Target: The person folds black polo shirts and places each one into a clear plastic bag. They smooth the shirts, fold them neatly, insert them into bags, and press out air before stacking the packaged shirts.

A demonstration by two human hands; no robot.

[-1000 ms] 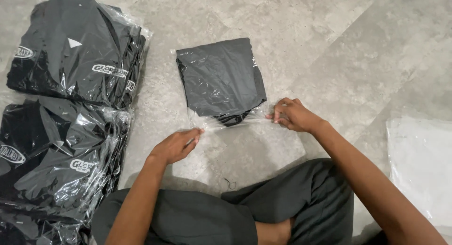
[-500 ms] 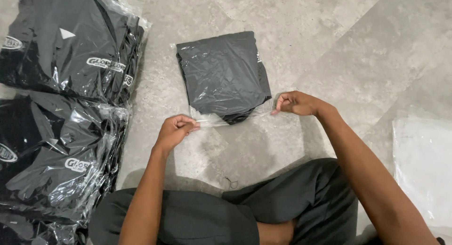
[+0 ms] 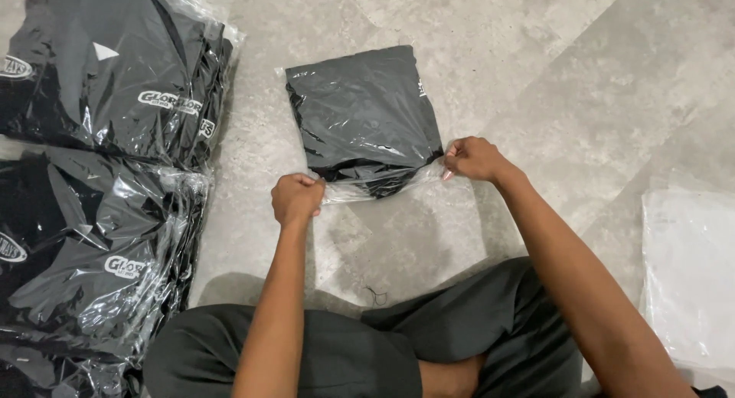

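Left hand (image 3: pixel 297 199) & right hand (image 3: pixel 473 158) both pinch clear bag flap (image 3: pixel 375 185) of folded black garment (image 3: pixel 361 111), fingers closed.

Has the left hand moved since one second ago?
Yes. The left hand has come up and in toward the bagged dark garment, and now pinches the bag's flap closer to it.

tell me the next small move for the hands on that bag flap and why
Probably fold the clear flap up over the bagged dark garment: the left hand and right hand pinch its two ends, and it lies stretched along the bag's open near edge.
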